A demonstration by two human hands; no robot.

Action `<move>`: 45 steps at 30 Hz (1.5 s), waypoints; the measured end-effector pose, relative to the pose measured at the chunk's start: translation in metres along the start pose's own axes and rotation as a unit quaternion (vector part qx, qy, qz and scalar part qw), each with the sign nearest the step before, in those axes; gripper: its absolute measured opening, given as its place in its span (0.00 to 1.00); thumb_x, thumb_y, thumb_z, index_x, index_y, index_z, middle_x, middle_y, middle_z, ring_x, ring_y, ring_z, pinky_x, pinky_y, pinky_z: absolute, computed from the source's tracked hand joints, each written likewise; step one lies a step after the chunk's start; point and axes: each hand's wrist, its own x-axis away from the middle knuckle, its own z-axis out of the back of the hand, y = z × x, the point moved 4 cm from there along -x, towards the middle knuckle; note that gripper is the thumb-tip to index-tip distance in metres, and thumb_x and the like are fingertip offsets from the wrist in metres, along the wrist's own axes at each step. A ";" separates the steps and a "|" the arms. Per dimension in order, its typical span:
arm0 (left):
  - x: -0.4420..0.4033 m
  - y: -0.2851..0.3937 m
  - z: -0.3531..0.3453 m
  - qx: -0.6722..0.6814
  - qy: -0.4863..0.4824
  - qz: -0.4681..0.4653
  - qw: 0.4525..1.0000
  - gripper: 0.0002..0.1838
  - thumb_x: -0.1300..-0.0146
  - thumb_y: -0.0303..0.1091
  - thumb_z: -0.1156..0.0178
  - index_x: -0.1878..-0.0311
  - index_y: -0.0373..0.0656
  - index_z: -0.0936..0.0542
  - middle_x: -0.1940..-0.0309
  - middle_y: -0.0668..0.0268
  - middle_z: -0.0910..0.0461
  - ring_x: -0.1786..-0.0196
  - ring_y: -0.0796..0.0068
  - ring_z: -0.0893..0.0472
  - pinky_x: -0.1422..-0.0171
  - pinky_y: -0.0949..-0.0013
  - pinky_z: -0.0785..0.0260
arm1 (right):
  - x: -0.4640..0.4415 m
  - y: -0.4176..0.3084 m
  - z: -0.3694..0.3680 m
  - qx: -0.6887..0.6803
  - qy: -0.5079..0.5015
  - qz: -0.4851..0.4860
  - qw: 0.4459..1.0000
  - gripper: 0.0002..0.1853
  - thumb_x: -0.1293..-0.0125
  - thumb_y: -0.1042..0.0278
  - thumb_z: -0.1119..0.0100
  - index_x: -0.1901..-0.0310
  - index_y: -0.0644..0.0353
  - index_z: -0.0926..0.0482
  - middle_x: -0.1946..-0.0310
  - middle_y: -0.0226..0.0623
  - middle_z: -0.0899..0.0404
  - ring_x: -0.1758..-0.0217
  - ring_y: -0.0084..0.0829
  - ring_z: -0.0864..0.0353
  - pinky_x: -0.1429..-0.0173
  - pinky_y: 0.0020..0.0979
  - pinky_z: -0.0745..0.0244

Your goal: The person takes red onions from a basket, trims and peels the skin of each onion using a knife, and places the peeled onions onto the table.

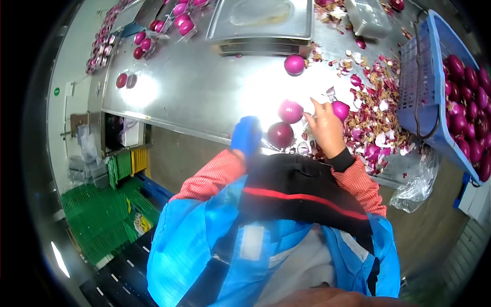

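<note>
My left hand (246, 134), in a blue glove, is over the front edge of the steel table (189, 110); glare and blur hide how its fingers are bent. Just right of it lies a dark red onion (280, 134), with a brighter peeled onion (290, 111) behind it. What looks like a clear plastic edge shows around the front onion. My bare right hand (327, 128) has its thumb and forefinger apart, their tips close to the brighter onion. Another red onion (340, 110) sits against the far side of that hand; whether fingers touch it is unclear.
Onion skins (376, 97) litter the table's right side. A blue crate (422, 77) heaped with onions stands at far right. Behind are a scale (261, 46), a single onion (294, 64) and a stack of clear trays (368, 18). Packed onions (144, 45) are at back left.
</note>
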 end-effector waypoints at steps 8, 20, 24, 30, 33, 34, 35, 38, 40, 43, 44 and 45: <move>-0.026 -0.081 -0.042 0.242 -0.022 0.195 0.950 0.15 0.30 0.40 0.43 0.51 0.39 0.16 0.58 0.61 0.15 0.55 0.71 0.18 0.45 0.67 0.26 | -0.026 0.007 -0.044 -0.261 -0.155 -0.165 0.938 0.18 0.32 0.66 0.44 0.44 0.67 0.23 0.71 0.47 0.16 0.69 0.37 0.15 0.62 0.37 0.22; -0.123 -0.353 0.109 0.487 0.354 0.302 0.739 0.18 0.29 0.47 0.45 0.44 0.46 0.21 0.54 0.64 0.19 0.65 0.69 0.20 0.64 0.66 0.25 | -0.069 -0.060 -0.073 -0.267 -0.204 -0.049 0.941 0.15 0.31 0.63 0.43 0.48 0.62 0.21 0.64 0.48 0.16 0.63 0.38 0.16 0.54 0.33 0.23; -0.200 -0.384 0.162 0.509 0.492 0.259 0.657 0.24 0.29 0.43 0.44 0.34 0.43 0.28 0.40 0.56 0.26 0.47 0.63 0.23 0.44 0.61 0.29 | -0.066 -0.039 -0.079 -0.267 -0.170 -0.062 0.947 0.15 0.30 0.62 0.44 0.50 0.63 0.21 0.65 0.46 0.17 0.64 0.37 0.17 0.55 0.34 0.24; -0.293 -0.195 0.185 0.290 0.410 -0.017 0.864 0.21 0.28 0.37 0.45 0.36 0.37 0.26 0.40 0.56 0.23 0.40 0.64 0.23 0.32 0.63 0.34 | -0.046 -0.004 -0.070 -0.315 -0.071 -0.101 0.941 0.11 0.30 0.68 0.44 0.53 0.66 0.19 0.65 0.39 0.15 0.63 0.27 0.20 0.56 0.28 0.26; -0.322 -0.020 0.136 0.325 0.172 -0.158 0.917 0.15 0.27 0.39 0.47 0.48 0.41 0.17 0.53 0.60 0.16 0.48 0.66 0.18 0.38 0.65 0.30 | -0.038 -0.008 -0.042 -0.336 -0.002 -0.100 0.936 0.10 0.30 0.69 0.44 0.54 0.66 0.18 0.65 0.37 0.16 0.62 0.26 0.20 0.56 0.27 0.27; -0.326 0.042 0.124 0.174 0.156 -0.217 0.948 0.16 0.29 0.40 0.46 0.49 0.43 0.16 0.56 0.60 0.15 0.50 0.64 0.17 0.41 0.62 0.29 | -0.034 -0.004 -0.037 -0.337 0.026 -0.112 0.935 0.10 0.30 0.69 0.44 0.55 0.66 0.18 0.65 0.37 0.16 0.62 0.26 0.20 0.56 0.27 0.27; -0.334 0.084 0.090 0.110 0.157 -0.328 0.925 0.16 0.30 0.43 0.45 0.50 0.43 0.16 0.57 0.58 0.14 0.51 0.59 0.17 0.42 0.59 0.28 | -0.031 0.000 -0.032 -0.336 0.055 -0.124 0.932 0.10 0.30 0.70 0.44 0.55 0.66 0.18 0.65 0.37 0.16 0.62 0.26 0.20 0.56 0.27 0.27; -0.352 0.200 0.011 0.190 -0.013 -0.319 0.928 0.25 0.31 0.44 0.42 0.34 0.43 0.27 0.45 0.55 0.20 0.47 0.50 0.18 0.37 0.59 0.29 | -0.015 0.017 -0.017 -0.334 0.108 -0.143 0.926 0.09 0.29 0.70 0.44 0.56 0.66 0.18 0.65 0.37 0.15 0.62 0.26 0.20 0.56 0.28 0.27; -0.374 0.243 -0.049 0.035 0.079 -0.424 0.901 0.30 0.33 0.48 0.40 0.33 0.43 0.28 0.43 0.50 0.21 0.46 0.49 0.19 0.33 0.53 0.33 | -0.004 0.019 0.003 -0.332 0.139 -0.147 0.922 0.09 0.29 0.70 0.44 0.56 0.65 0.18 0.66 0.36 0.16 0.63 0.26 0.21 0.56 0.28 0.27; -0.383 0.283 -0.097 -0.147 -0.027 -0.325 0.934 0.31 0.38 0.52 0.36 0.37 0.44 0.23 0.45 0.49 0.20 0.47 0.51 0.17 0.31 0.49 0.36 | 0.016 0.032 0.023 -0.363 0.174 -0.174 0.899 0.08 0.30 0.71 0.44 0.57 0.65 0.19 0.69 0.32 0.19 0.68 0.23 0.25 0.61 0.28 0.30; -0.389 0.290 -0.106 -0.188 -0.071 -0.293 0.935 0.29 0.39 0.52 0.35 0.39 0.44 0.21 0.46 0.51 0.19 0.47 0.52 0.17 0.32 0.48 0.36 | 0.025 0.040 0.026 -0.339 0.190 -0.196 0.900 0.07 0.30 0.71 0.44 0.57 0.65 0.19 0.71 0.31 0.20 0.69 0.22 0.26 0.63 0.27 0.31; -0.393 0.295 -0.108 -0.228 -0.115 -0.259 0.931 0.28 0.41 0.52 0.33 0.42 0.45 0.19 0.48 0.52 0.18 0.46 0.53 0.17 0.32 0.47 0.35 | 0.038 0.057 0.019 -0.333 0.171 -0.222 0.900 0.06 0.30 0.73 0.44 0.58 0.65 0.19 0.73 0.29 0.24 0.71 0.19 0.30 0.66 0.26 0.34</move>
